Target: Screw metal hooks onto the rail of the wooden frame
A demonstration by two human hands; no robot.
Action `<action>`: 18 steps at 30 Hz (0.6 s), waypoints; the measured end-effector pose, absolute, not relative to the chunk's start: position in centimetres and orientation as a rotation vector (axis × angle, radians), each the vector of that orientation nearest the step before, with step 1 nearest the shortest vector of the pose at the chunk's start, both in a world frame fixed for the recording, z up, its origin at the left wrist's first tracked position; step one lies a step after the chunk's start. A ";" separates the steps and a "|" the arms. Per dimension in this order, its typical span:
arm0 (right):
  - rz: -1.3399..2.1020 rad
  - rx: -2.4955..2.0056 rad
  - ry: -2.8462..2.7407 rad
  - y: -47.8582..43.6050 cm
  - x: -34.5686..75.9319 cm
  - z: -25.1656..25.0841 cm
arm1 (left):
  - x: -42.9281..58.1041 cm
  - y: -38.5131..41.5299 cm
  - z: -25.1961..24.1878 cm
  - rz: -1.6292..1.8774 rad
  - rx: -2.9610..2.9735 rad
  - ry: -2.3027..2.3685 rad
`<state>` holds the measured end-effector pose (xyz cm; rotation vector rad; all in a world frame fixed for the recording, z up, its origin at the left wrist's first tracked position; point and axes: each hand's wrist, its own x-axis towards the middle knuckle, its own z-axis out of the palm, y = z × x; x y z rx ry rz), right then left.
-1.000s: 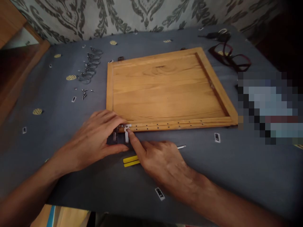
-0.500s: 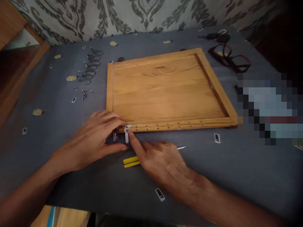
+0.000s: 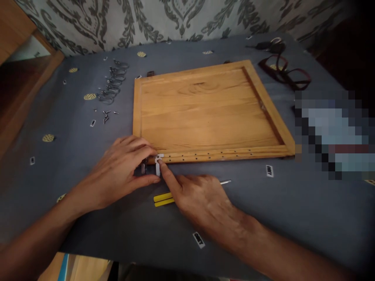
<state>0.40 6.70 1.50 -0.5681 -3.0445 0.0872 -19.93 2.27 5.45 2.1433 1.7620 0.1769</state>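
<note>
A wooden framed panel lies on the grey tablecloth, with a double row of small holes along its near edge. At the near left corner, a small metal hook sits against that edge. My left hand curls around the hook, fingers over the frame and thumb below. From the right, my right hand presses the hook with its index fingertip; its other fingers are folded under and mostly hidden. A screwdriver with a yellow handle lies beneath my right hand, its shaft tip showing beyond it.
Several metal hooks line up left of the panel, with loose screws nearby. Glasses and keys lie at the far right. A blurred-out object is at right. A patterned wall bounds the back.
The view has shifted very slightly. Both hands and the hook keep the same positions against the panel edge.
</note>
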 end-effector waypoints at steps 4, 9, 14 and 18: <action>0.082 -0.575 -3.026 6.6 0.4 1.5 | -19.9 2.4 5.4 0.178 2.148 1.752; 0.045 -0.556 -3.015 6.7 0.4 1.6 | -19.9 2.4 5.4 0.180 2.146 1.755; 0.090 -0.574 -3.078 6.8 0.4 1.9 | -20.1 2.5 5.5 0.193 2.126 1.747; 0.124 -0.584 -3.140 6.7 0.4 2.2 | -21.1 2.4 6.6 0.346 1.993 1.747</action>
